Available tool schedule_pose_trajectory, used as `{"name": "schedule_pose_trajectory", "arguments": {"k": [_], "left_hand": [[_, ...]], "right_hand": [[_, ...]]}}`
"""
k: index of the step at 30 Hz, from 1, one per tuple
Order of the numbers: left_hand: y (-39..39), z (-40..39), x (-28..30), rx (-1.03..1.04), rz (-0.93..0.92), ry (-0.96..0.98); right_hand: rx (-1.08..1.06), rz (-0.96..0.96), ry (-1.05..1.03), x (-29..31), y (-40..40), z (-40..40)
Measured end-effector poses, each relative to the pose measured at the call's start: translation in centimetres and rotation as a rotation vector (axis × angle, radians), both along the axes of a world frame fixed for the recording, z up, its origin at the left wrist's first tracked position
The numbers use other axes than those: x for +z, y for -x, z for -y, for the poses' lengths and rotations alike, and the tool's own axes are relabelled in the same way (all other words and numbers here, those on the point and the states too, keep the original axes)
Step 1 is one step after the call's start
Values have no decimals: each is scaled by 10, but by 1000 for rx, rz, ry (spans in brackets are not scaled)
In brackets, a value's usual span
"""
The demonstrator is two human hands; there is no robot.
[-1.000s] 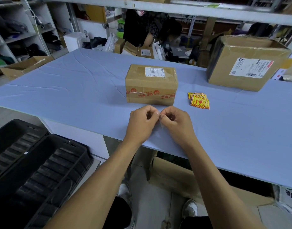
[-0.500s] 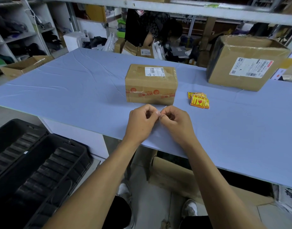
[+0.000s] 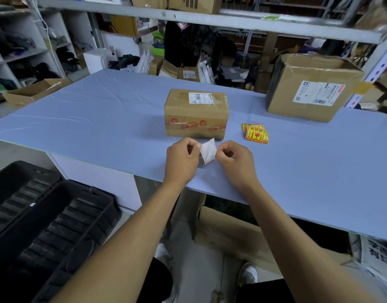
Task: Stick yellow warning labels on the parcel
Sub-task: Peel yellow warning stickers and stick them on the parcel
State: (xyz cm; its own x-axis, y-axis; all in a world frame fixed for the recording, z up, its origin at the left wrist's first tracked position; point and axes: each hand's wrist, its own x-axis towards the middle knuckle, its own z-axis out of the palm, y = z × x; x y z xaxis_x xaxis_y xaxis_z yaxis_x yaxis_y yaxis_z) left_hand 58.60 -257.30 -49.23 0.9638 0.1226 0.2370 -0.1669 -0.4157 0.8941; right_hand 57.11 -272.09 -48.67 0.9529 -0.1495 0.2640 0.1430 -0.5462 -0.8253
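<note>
A small brown parcel (image 3: pixel 196 113) with a white shipping slip on top and red-printed tape on its front stands on the blue table (image 3: pixel 100 119). Just in front of it, my left hand (image 3: pixel 181 159) and my right hand (image 3: pixel 235 160) pinch opposite edges of one label (image 3: pixel 208 151), whose white back side faces me. The label hangs above the table between my fingertips. A small pile of yellow warning labels (image 3: pixel 255 133) with red print lies on the table to the right of the parcel.
A larger cardboard box (image 3: pixel 310 88) with a shipping slip stands at the back right. Black plastic trays (image 3: pixel 46 224) sit low at the left beside the table. A metal shelf beam (image 3: pixel 210 20) crosses overhead. Cluttered shelves and cartons lie behind the table.
My hands have drawn slightly apart. The white back of the label, hidden between my fingertips before, now shows spread between them.
</note>
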Motion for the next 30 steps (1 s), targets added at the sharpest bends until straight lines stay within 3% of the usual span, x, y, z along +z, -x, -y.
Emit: {"name": "schedule_pose_trajectory", "arguments": {"k": [15, 21, 30], "left_hand": [[-1, 2, 2, 36, 8, -4], [-1, 1, 4, 82, 14, 62], [-1, 2, 5, 66, -1, 67]], "right_hand": [[-134, -36, 31, 6, 19, 39], [-264, 2, -111, 6, 22, 38], [-253, 31, -138, 6, 22, 37]]}}
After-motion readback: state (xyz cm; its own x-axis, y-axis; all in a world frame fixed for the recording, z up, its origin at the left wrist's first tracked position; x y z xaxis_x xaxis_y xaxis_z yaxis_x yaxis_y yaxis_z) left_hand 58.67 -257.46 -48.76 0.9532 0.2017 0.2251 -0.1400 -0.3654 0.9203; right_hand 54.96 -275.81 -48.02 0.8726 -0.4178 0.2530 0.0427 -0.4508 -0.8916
